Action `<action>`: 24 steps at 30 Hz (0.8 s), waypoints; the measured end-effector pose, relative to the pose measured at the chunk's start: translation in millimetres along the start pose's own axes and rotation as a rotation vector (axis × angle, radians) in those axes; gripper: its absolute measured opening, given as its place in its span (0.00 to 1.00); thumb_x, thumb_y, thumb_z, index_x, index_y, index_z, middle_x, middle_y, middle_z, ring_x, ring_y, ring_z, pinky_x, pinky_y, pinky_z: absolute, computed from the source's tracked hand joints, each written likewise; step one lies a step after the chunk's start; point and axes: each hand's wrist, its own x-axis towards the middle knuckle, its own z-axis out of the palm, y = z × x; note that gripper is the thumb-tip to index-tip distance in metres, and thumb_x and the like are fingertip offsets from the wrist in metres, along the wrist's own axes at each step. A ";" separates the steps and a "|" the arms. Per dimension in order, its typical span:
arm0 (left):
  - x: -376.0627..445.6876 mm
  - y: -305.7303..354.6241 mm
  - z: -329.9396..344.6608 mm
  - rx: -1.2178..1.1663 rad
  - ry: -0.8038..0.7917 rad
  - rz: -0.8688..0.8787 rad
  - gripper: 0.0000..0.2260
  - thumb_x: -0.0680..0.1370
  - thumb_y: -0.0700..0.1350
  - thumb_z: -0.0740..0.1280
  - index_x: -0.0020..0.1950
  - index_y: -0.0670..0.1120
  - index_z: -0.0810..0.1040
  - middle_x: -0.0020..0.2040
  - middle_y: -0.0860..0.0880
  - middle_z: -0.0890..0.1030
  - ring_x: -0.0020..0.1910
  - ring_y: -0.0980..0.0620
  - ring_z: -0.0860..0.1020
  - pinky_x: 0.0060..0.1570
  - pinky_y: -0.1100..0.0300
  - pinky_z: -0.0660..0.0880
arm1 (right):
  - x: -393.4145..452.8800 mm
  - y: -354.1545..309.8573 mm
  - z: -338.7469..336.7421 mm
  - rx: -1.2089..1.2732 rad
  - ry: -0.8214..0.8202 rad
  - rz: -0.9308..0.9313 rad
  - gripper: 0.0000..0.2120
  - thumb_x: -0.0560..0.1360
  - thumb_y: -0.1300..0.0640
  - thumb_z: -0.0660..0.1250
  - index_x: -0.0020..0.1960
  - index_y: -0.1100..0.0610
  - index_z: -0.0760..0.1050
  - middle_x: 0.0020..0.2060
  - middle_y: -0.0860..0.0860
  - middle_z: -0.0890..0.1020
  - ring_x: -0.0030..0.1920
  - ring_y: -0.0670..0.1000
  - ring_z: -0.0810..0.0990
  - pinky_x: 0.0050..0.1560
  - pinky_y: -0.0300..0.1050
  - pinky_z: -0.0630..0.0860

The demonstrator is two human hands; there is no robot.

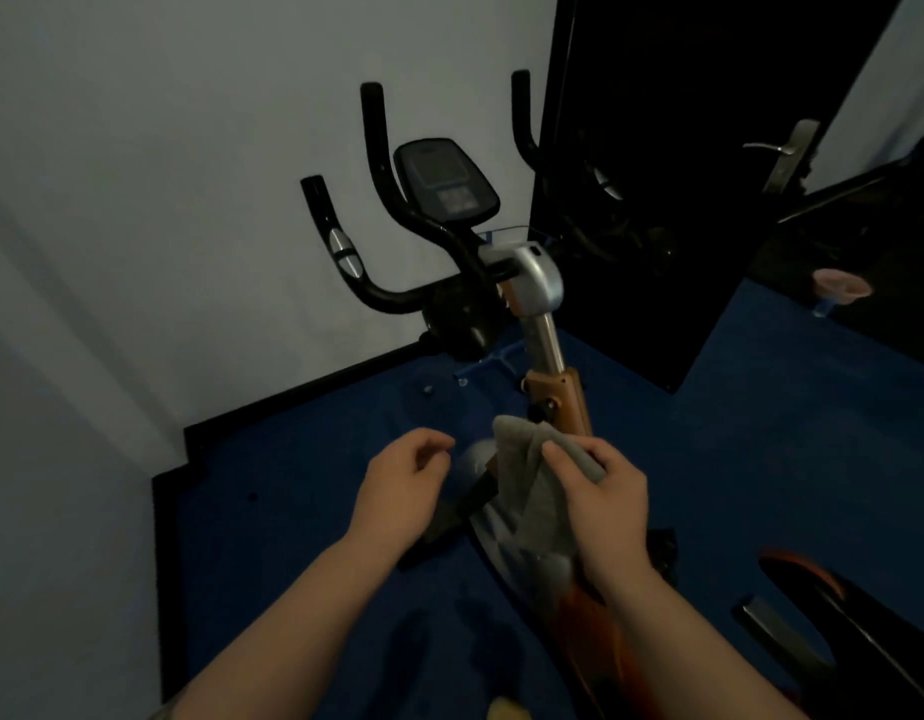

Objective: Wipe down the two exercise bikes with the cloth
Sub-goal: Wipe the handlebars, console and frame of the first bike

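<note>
An exercise bike (545, 324) with a silver post, orange frame and black handlebars stands in the room's corner, its console (444, 179) facing me. My right hand (603, 491) grips a grey cloth (527, 485) low against the bike's frame, and the cloth hangs down over the frame. My left hand (403, 480) hovers just left of the cloth with loosely curled fingers and holds nothing. A second orange and black machine part (834, 610) shows at the lower right, mostly cut off.
White walls close in at left and back, with a black skirting board (293, 402) along the blue floor (304, 511). A dark door (709, 148) with a metal handle (782, 148) stands at right. A pinkish object (842, 288) sits by the door.
</note>
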 end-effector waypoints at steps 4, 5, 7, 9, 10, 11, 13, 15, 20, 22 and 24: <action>44.4 19.6 7.5 -0.015 0.067 0.048 0.09 0.79 0.43 0.64 0.52 0.57 0.79 0.51 0.61 0.79 0.50 0.66 0.76 0.45 0.74 0.69 | 40.8 -7.7 4.6 0.033 -0.015 -0.010 0.03 0.74 0.53 0.71 0.42 0.49 0.80 0.40 0.44 0.83 0.41 0.42 0.81 0.41 0.41 0.77; 53.4 22.7 10.1 -0.036 0.103 0.061 0.09 0.79 0.43 0.64 0.53 0.56 0.80 0.51 0.60 0.80 0.51 0.65 0.76 0.46 0.73 0.70 | 49.8 -9.0 7.2 0.037 -0.023 -0.014 0.03 0.74 0.53 0.70 0.42 0.49 0.79 0.39 0.43 0.82 0.40 0.42 0.81 0.40 0.41 0.77; 64.4 27.5 12.8 -0.092 0.183 0.076 0.10 0.79 0.42 0.65 0.54 0.55 0.80 0.51 0.59 0.80 0.50 0.64 0.76 0.47 0.71 0.71 | 65.5 -12.6 17.2 0.054 -0.035 -0.008 0.03 0.76 0.53 0.69 0.43 0.52 0.78 0.39 0.46 0.82 0.40 0.44 0.81 0.41 0.45 0.78; 68.2 30.8 10.6 -0.119 0.252 0.114 0.11 0.78 0.40 0.65 0.53 0.56 0.79 0.50 0.59 0.79 0.49 0.64 0.76 0.47 0.70 0.72 | 76.8 -17.8 31.8 0.080 -0.023 -0.023 0.04 0.76 0.55 0.68 0.46 0.55 0.76 0.42 0.50 0.81 0.44 0.49 0.80 0.43 0.46 0.79; 69.4 31.5 7.7 -0.114 0.285 0.144 0.12 0.78 0.39 0.65 0.52 0.57 0.79 0.49 0.59 0.79 0.49 0.64 0.76 0.47 0.71 0.72 | 81.0 -20.9 40.8 0.100 -0.014 -0.028 0.04 0.76 0.55 0.68 0.47 0.55 0.75 0.43 0.51 0.80 0.44 0.50 0.80 0.42 0.43 0.78; 72.2 32.3 3.4 -0.106 0.321 0.175 0.13 0.77 0.38 0.65 0.52 0.57 0.79 0.49 0.60 0.79 0.49 0.63 0.76 0.46 0.72 0.72 | 83.9 -24.0 50.2 0.118 -0.008 -0.030 0.04 0.76 0.55 0.68 0.47 0.54 0.75 0.43 0.51 0.79 0.44 0.47 0.79 0.40 0.38 0.77; 84.4 34.5 -8.7 -0.114 0.400 0.230 0.14 0.76 0.36 0.65 0.51 0.57 0.78 0.48 0.59 0.78 0.49 0.62 0.76 0.46 0.74 0.70 | 88.6 -30.1 70.9 0.127 0.007 -0.053 0.04 0.76 0.54 0.69 0.46 0.52 0.74 0.42 0.48 0.79 0.41 0.40 0.78 0.36 0.30 0.73; 101.3 36.4 -19.3 -0.155 0.431 0.253 0.14 0.76 0.36 0.65 0.51 0.56 0.79 0.49 0.58 0.78 0.49 0.62 0.76 0.46 0.75 0.69 | 92.8 -32.6 93.5 0.132 -0.004 -0.066 0.03 0.77 0.54 0.68 0.49 0.52 0.75 0.44 0.49 0.79 0.45 0.42 0.78 0.42 0.34 0.75; 136.4 36.0 -26.6 -0.078 0.191 0.307 0.10 0.80 0.43 0.64 0.57 0.56 0.77 0.55 0.59 0.77 0.56 0.65 0.74 0.53 0.73 0.70 | 79.6 -19.5 128.1 -0.074 -0.050 -0.218 0.13 0.79 0.55 0.65 0.63 0.46 0.74 0.51 0.43 0.72 0.52 0.38 0.74 0.52 0.27 0.69; 146.1 29.8 -28.4 -0.013 0.086 0.358 0.11 0.81 0.45 0.62 0.61 0.55 0.76 0.61 0.59 0.75 0.61 0.66 0.71 0.57 0.76 0.66 | 75.9 -14.0 127.7 -0.211 -0.066 -0.298 0.15 0.79 0.57 0.65 0.65 0.47 0.75 0.49 0.44 0.71 0.49 0.40 0.73 0.49 0.29 0.70; 152.4 22.4 -29.1 0.025 0.002 0.373 0.14 0.82 0.46 0.60 0.67 0.52 0.74 0.67 0.58 0.71 0.65 0.68 0.67 0.61 0.78 0.61 | 89.0 -14.1 122.3 -0.433 0.036 -0.403 0.15 0.76 0.58 0.70 0.62 0.50 0.78 0.49 0.47 0.72 0.50 0.45 0.73 0.51 0.42 0.74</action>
